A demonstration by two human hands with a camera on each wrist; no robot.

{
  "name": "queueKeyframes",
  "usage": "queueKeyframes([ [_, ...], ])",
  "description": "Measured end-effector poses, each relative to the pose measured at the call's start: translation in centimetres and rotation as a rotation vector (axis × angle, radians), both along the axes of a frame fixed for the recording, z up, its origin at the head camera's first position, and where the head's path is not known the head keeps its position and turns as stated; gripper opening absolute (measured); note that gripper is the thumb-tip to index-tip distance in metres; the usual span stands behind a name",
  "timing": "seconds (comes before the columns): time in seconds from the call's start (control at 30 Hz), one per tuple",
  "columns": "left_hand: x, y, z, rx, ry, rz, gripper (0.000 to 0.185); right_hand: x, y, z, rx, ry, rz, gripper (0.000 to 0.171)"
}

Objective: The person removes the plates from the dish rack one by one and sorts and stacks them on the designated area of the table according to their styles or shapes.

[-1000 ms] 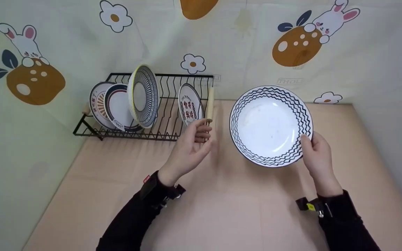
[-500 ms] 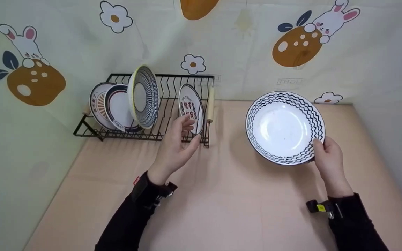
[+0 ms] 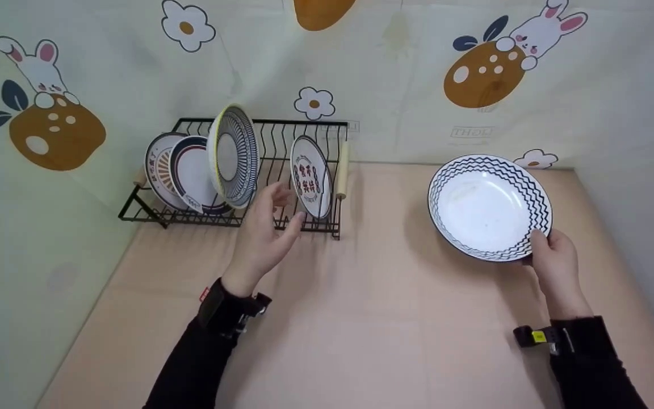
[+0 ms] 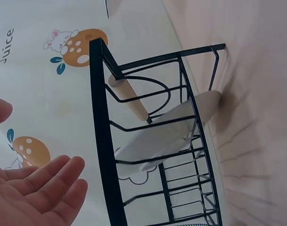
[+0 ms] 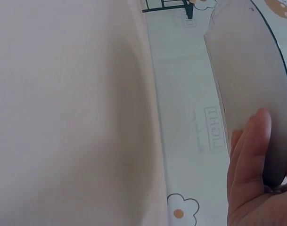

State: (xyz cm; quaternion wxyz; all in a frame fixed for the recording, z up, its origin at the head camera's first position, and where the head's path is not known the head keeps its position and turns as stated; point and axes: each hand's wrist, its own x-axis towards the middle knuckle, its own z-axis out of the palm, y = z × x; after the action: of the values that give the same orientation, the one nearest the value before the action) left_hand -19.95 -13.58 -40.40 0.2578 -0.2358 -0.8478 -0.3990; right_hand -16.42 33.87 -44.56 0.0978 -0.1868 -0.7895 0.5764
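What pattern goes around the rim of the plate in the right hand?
Dark zigzag lines ring the white plate, held by the right hand; the head view shows it best.

A cartoon-printed wall covering point(image 3: 395, 85) of rabbits, flowers and orange shapes is enclosing a pale pinkish tabletop point(image 3: 361, 318), possibly paper-covered, and even light is falling across both.

Head cam looks down across table point(image 3: 361, 318); left wrist cam close on dish rack point(image 4: 103, 141), shared with head view point(image 3: 247, 218); right wrist cam hugs zigzag plate point(image 5: 251, 84).

Bright even light, soft shadows, wide-angle distortion, blurry wrist views
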Motion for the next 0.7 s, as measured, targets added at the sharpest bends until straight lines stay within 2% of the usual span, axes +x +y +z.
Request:
queueKeyframes([
  [0.13,-0.1,-1.0,-0.1,0.002,0.024,0.027,0.057,-0.1,1.0,-0.2,-0.034,-0.021,-0.001,0.035],
  [0.7,-0.4,-3.4,0.4,-0.029,0.015,0.134,0.061,0.6,4.1,-1.1,0.007,-0.098,-0.021,0.037],
])
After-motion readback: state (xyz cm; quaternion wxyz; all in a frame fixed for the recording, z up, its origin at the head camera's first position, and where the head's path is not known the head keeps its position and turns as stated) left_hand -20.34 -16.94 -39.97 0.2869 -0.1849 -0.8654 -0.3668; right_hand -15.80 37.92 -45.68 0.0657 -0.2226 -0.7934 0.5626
